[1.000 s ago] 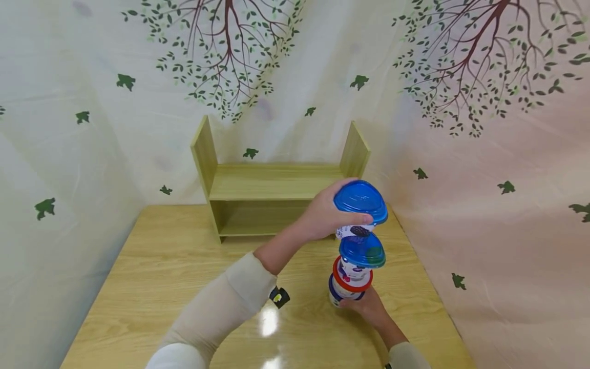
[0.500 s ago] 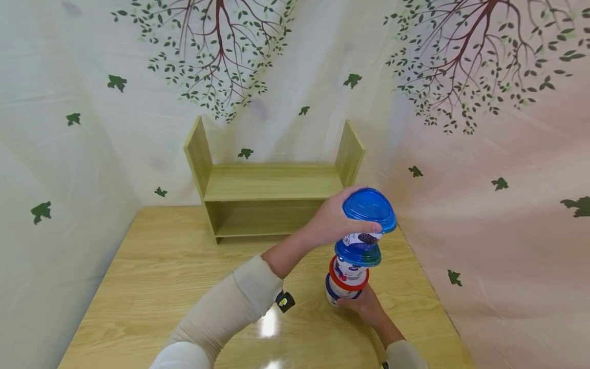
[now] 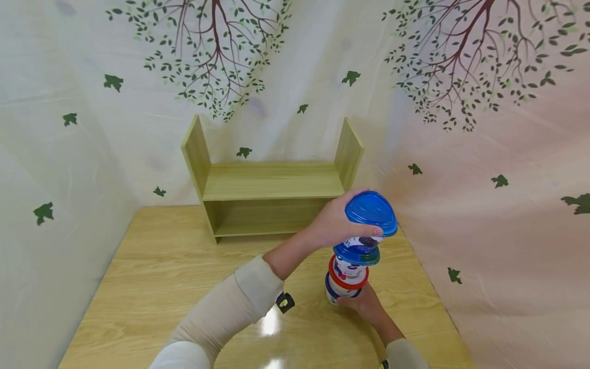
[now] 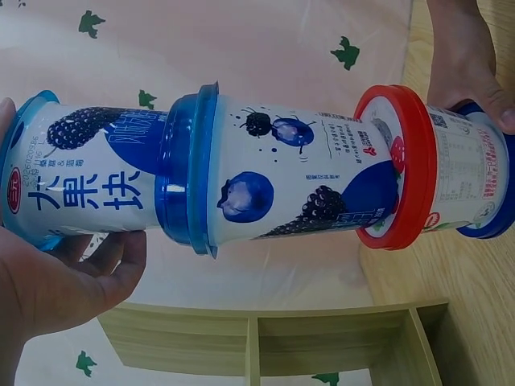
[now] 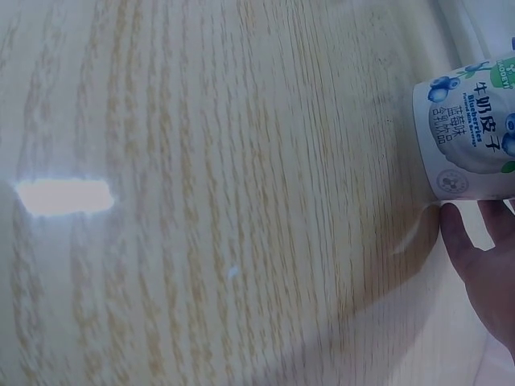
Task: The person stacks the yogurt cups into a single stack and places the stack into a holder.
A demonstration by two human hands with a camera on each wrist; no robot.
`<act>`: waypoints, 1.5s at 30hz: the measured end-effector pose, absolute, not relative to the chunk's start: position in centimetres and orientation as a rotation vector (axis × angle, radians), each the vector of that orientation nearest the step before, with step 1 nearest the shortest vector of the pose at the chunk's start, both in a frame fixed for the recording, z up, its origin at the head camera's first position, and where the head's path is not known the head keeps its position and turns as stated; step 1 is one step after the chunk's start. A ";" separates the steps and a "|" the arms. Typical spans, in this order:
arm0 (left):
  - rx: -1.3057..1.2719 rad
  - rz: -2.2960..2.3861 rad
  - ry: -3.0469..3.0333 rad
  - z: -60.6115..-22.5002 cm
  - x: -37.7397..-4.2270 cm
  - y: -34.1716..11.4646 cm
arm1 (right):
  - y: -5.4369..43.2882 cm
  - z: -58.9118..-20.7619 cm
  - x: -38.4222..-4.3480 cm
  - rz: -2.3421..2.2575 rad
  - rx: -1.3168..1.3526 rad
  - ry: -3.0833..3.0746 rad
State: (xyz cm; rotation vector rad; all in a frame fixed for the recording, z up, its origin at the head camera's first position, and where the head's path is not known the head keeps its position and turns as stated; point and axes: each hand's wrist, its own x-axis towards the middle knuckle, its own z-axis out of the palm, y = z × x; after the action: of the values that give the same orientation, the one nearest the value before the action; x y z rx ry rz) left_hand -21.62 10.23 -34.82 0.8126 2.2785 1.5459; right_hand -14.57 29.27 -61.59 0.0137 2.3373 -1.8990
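Several lidded dessert cups stand in a stack on the table. My left hand (image 3: 334,223) grips the top cup (image 4: 96,173), which has a clear blue lid (image 3: 370,210); its thumb lies along the lid's edge. In the left wrist view the top cup's base meets the blue lid (image 4: 189,169) of the second cup (image 4: 294,181). Below that comes a cup with a red lid (image 4: 410,169). Lowest is a white cup with blueberry pictures (image 5: 471,133) and a dark blue lid (image 4: 492,221). My right hand (image 3: 366,305) holds this bottom cup from the side.
A two-tier wooden shelf (image 3: 274,184) stands at the back of the table (image 3: 184,277), left of the stack. Fabric printed with trees and leaves hangs behind and at both sides. A small black device (image 3: 285,302) is attached near the left sleeve.
My left hand has brought the top cup down and slightly right, nearer the second cup's lid. The right hand keeps its hold on the bottom cup. The head view has shifted slightly.
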 end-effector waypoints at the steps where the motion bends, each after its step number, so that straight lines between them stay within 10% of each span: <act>1: 0.814 1.544 2.278 -34.7 -21.6 10.3 | 29.3 -61.6 -14.6 -1.895 0.004 2.340; 30: 0.946 1.667 2.148 -39.4 -23.2 6.7 | 29.1 -62.1 -14.5 -1.890 0.047 2.373; 45: 0.818 1.771 2.141 -53.0 -20.9 3.8 | 29.5 -61.7 -14.4 -1.832 -0.043 2.399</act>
State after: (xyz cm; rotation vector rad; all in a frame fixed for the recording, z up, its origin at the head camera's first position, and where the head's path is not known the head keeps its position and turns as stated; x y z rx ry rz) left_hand -20.88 3.81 -53.04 0.8178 2.1412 1.7714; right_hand -14.40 29.46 -61.73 -0.0433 2.3995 -1.8318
